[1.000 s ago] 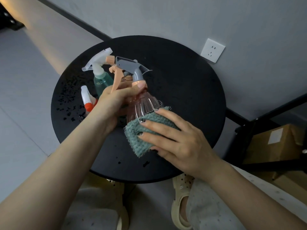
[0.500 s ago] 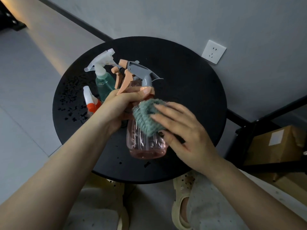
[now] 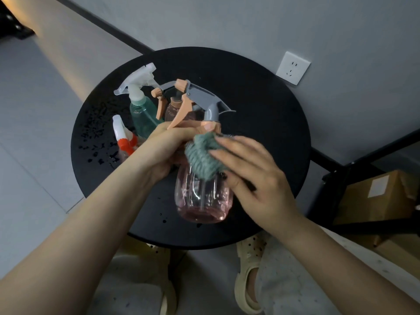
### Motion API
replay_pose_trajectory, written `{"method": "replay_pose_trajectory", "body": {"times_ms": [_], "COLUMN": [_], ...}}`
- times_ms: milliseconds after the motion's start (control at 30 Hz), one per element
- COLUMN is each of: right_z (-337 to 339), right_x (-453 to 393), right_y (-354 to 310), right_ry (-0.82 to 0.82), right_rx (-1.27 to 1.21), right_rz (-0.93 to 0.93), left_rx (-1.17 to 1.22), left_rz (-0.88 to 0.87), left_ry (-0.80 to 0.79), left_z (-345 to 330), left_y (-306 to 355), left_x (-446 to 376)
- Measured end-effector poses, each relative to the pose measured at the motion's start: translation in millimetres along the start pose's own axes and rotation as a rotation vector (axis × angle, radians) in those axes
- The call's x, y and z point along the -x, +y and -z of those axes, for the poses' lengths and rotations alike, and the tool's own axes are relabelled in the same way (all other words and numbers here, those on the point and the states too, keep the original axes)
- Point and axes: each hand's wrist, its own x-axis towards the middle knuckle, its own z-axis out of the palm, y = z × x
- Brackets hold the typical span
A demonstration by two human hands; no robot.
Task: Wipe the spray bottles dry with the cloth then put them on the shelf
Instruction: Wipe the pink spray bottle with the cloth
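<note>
Head view: pink bottle (image 3: 204, 196) between both hands, cloth (image 3: 201, 155) pressed on.

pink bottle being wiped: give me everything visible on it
The pink spray bottle is clear, ribbed plastic tinted pink, with a grey trigger head, peach trigger and peach collar. It is held above the round black table, about upright. The left hand grips its neck below the collar. The right hand presses the teal cloth on its shoulder. No liquid level is clear.
</note>
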Motion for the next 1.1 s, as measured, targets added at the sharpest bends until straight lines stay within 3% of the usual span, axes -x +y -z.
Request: {"method": "replay_pose_trajectory", "body": {"times_ms": [100, 167, 300, 433, 533, 633, 900, 1000, 1100], "right_z": [-2, -3, 0, -2, -5, -3, -5, -5, -3], "right_x": [-2, -2, 2, 11, 15, 11, -1, -1, 4], "right_y": [0, -3, -4, -8, -10, -11, -4, -3, -3], "right_ry": [-0.008, -0.022, -0.07, -0.221, -0.259, -0.204, -0.031, -0.058, -0.138], "right_rx": [-0.224, -0.251, 0.021, 0.316, 0.412, 0.376, 0.024, 0.027, 0.162], "right_rz": [-0.203, -0.214, 0.067, 0.401, 0.484, 0.385, -0.125, -0.098, 0.1], "left_rx": [-0.025, -0.018, 0.025, 0.042, 0.0, -0.058, -0.107, -0.113, -0.072], "left_rz": [0.017, 0.015, -0.01, -0.033, -0.033, -0.034, -0.029, -0.032, -0.037], "left_ry": [0.038, 0.054, 0.052, 0.16, 0.192, 0.171, 0.041, 0.052, 0.072], "left_z": [-2, -2, 2, 2, 0, -1, -8, -5, -3], "left_y": [-2, -1, 4, 9, 6, 5, 1, 2, 5], "left_x": [-1, 0, 4, 7, 7, 6, 8, 8, 8]}}
